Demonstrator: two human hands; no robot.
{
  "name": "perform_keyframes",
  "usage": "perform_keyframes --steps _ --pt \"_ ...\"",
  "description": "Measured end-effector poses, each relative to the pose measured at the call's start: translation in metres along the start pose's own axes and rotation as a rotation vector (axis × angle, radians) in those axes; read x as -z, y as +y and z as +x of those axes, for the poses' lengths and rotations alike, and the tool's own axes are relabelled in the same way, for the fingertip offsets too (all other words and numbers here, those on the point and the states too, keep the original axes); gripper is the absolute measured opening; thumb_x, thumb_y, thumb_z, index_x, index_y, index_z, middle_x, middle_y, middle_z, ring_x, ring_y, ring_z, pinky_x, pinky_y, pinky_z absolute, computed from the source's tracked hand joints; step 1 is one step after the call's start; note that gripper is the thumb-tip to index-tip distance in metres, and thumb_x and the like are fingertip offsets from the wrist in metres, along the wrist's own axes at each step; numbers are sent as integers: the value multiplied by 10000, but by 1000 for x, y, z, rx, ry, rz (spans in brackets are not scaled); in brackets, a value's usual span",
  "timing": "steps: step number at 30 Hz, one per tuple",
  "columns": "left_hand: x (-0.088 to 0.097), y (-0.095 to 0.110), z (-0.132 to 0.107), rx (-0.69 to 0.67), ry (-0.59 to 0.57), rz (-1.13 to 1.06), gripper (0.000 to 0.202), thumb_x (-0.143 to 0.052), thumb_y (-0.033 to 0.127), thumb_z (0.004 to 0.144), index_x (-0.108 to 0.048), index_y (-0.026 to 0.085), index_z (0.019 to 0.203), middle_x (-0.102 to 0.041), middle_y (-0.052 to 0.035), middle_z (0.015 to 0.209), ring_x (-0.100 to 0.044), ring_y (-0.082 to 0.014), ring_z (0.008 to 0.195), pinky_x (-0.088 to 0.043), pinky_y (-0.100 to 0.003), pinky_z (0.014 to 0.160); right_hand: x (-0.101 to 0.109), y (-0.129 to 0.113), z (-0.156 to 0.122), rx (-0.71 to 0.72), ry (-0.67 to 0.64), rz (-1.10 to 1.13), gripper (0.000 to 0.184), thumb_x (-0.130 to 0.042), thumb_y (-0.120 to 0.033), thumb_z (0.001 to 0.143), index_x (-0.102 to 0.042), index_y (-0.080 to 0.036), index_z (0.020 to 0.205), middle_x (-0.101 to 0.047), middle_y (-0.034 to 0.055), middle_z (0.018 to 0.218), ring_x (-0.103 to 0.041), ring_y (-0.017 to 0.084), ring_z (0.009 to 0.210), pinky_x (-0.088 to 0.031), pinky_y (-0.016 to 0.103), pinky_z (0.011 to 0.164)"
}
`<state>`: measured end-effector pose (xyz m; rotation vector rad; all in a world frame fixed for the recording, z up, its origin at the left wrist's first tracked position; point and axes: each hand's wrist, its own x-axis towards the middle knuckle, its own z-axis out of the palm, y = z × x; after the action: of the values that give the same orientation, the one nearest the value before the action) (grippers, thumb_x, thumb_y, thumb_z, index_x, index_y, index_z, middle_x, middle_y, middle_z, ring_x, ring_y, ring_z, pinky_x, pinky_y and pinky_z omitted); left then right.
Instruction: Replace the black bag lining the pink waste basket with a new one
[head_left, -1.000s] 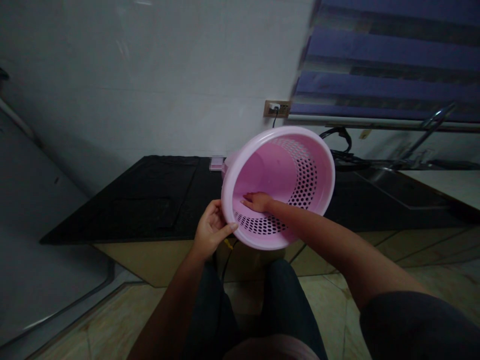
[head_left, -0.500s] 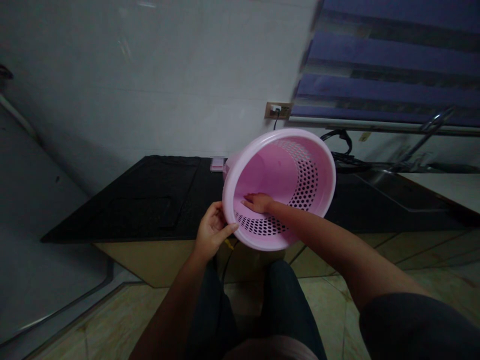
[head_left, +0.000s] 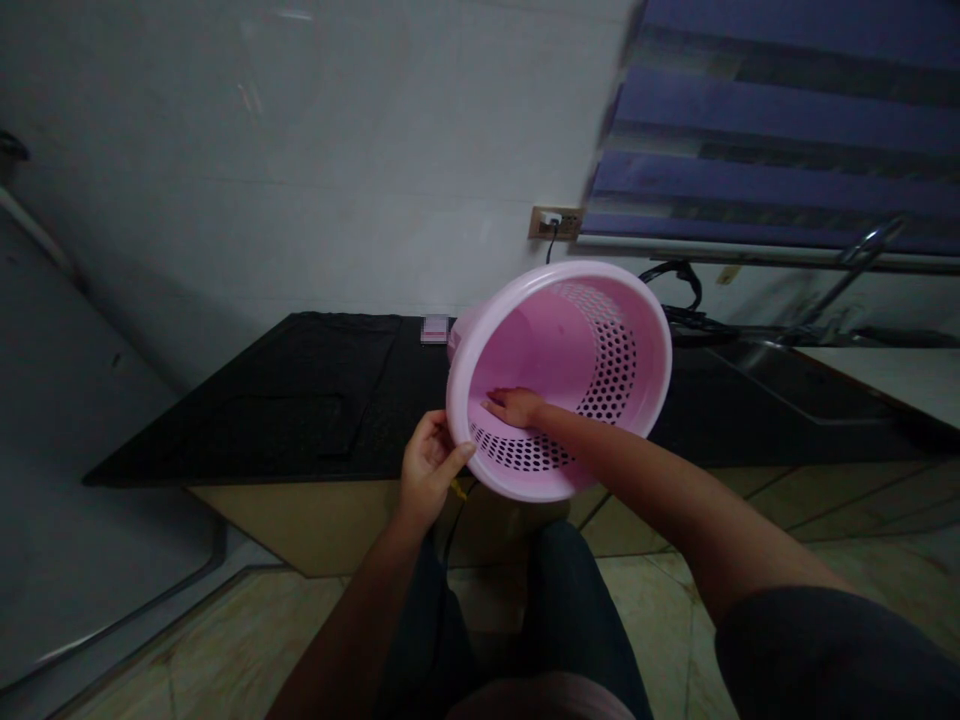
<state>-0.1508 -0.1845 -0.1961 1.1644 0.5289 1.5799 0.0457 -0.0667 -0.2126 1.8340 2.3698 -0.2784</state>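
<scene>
A round pink plastic basket (head_left: 592, 310) with rows of holes in its wall is tipped on its side, its mouth facing me, just above the front of a black counter (head_left: 300, 400). My left hand (head_left: 429, 465) grips the basket's rim at the lower left, thumb on the inside edge. My right hand (head_left: 514, 405) reaches deep inside the basket, fingers stretched flat against the inner wall near the bottom. I see nothing else inside the basket.
A small pink object (head_left: 435, 328) lies on the counter behind the basket. A wall socket (head_left: 553, 221) with a plugged cable sits on the white wall. A sink (head_left: 780, 372) with a tap (head_left: 855, 265) lies to the right, under purple blinds (head_left: 780, 130). My legs stand on tiled floor.
The basket and both hands hold almost the same pose; the left hand has shifted slightly right and down along the rim.
</scene>
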Motion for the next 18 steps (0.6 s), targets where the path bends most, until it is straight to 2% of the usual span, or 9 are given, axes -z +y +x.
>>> perform_keyframes --steps 6,13,18 --pt "-4 -5 -4 14 45 -19 306 -800 320 686 -604 176 872 -623 -6 775 -587 -135 727 -472 -222 683 0 -1 -2 -12 7 9 716 -185 -589 952 -437 -145 1455 -433 103 1417 -430 262 1324 -351 371 1113" --pt "-12 -6 -9 41 159 -4 307 -778 378 687 -603 169 827 -623 -7 746 -579 -135 684 -456 -219 641 1 -2 -1 -17 -4 14 733 -180 -594 950 -432 -128 1456 -436 122 1413 -449 262 1310 -367 372 1101" --pt "-12 -11 -11 71 174 9 298 -769 401 700 -598 167 772 -602 6 692 -567 -129 644 -445 -211 605 1 -2 -1 -17 -13 14 722 -167 -592 952 -425 -151 1462 -417 105 1429 -422 256 1332 -361 375 1109"
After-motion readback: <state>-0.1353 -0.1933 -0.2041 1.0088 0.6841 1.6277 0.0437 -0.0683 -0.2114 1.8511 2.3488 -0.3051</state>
